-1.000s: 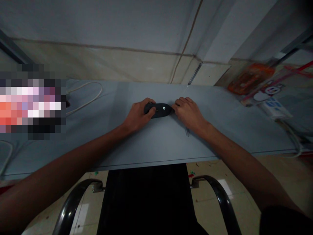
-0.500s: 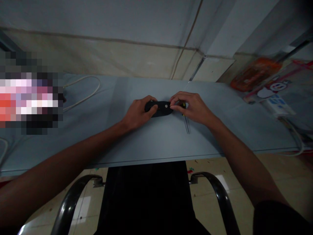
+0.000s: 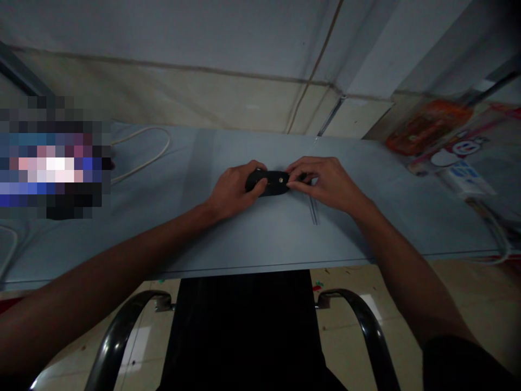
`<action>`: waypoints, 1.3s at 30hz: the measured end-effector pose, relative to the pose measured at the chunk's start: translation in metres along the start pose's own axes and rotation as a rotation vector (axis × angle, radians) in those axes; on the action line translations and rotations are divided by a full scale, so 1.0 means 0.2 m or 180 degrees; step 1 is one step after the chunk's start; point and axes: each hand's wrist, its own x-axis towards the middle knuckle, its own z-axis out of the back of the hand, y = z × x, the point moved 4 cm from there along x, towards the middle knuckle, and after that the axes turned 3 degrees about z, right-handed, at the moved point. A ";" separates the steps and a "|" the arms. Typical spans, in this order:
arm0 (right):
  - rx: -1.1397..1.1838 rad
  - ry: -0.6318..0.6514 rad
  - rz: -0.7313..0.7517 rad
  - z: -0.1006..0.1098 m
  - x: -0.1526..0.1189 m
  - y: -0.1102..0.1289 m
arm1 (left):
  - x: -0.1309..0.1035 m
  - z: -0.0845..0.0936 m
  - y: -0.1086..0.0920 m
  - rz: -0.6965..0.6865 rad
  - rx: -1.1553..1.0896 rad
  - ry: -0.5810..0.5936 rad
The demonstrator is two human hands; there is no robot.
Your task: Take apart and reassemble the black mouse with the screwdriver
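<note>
My left hand [image 3: 238,187] is closed around the left end of a black oblong object [image 3: 274,184] with rounded ends, its thumb lying along the top. A small round shiny spot [image 3: 280,180] shows near the object's right end; its exact kind is unclear. At that right end, the thumb and fingers of my right hand [image 3: 319,176] are pinched together, touching the edge. Whatever the pinch contains is too small to make out. Under my right hand a thin metal shaft [image 3: 313,210], like a screwdriver's, lies on the table, and its handle end is mostly covered.
The grey-blue table [image 3: 244,239] runs along a tiled wall [image 3: 183,98]. At left are a blurred-out patch and a white cable [image 3: 163,146]. An orange package [image 3: 429,127] and a white box [image 3: 468,179] stand at right. Chair armrests [image 3: 109,331] flank my lap.
Both hands and the black object appear slightly farther right and lower, as does the whole view. The fingers of my right hand have shifted a little over the shaft's handle end.
</note>
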 end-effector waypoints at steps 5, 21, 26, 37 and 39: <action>0.0293 -0.0020 -0.0220 0.00 -0.01 -0.04 | 0.00 -0.01 -0.01 -0.0202 -0.0107 0.0039; 0.2241 0.0259 -0.1247 -0.05 -0.01 -0.11 | -0.01 0.00 -0.02 -0.0817 0.0169 -0.0164; 0.2081 0.0216 -0.1282 -0.05 -0.01 -0.11 | -0.05 -0.03 -0.06 -0.1811 0.1033 -0.0158; -0.0702 -0.0310 -0.1080 0.10 -0.02 -0.15 | -0.05 -0.06 -0.07 -0.2001 0.1362 0.0128; -0.1567 -0.0258 -0.1336 0.12 -0.04 -0.19 | -0.05 -0.06 -0.06 -0.1965 0.1322 0.0178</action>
